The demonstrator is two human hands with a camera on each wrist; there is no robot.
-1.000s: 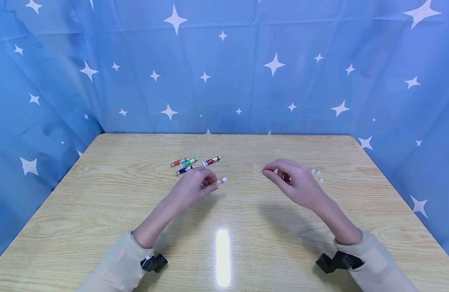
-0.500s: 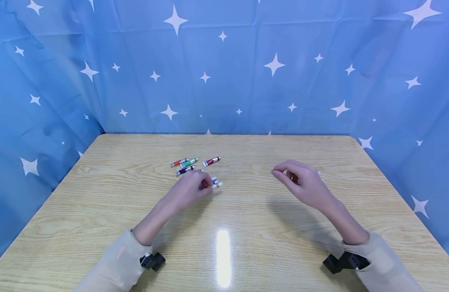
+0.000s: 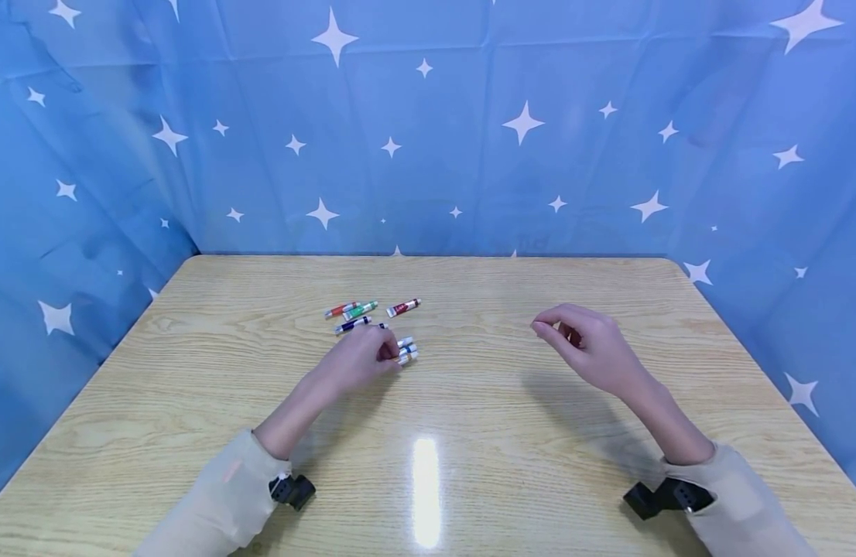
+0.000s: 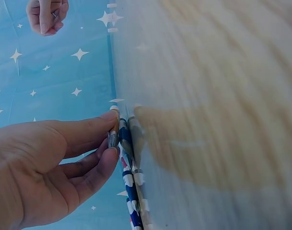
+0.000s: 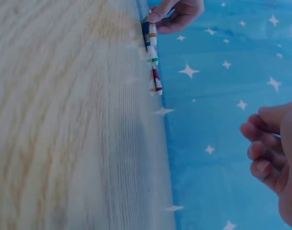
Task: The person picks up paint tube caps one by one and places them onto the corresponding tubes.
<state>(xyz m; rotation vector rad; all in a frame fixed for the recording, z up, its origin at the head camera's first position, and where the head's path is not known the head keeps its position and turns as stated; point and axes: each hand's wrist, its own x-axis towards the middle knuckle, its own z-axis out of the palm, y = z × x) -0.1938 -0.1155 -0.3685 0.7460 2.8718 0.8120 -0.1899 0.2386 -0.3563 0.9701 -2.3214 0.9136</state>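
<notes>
Between thumb and forefinger of my left hand is a small paint tube with an orange-yellow band, low over the table. Close against it lies a blue-banded tube, and another white tube end shows just behind in the head view. My right hand is raised above the table on the right. Its thumb and forefinger tips come together and its other fingers curl; in the right wrist view nothing shows between the fingers, though something small could be hidden.
Beyond my left hand lie a dark blue tube, a green tube, an orange tube and a dark red tube. The wooden table ends at a blue star-patterned curtain.
My left hand has brought the orange-yellow tube down and left, beside the other tubes. My right hand has moved right; it now hides the small white pieces seen there earlier.
</notes>
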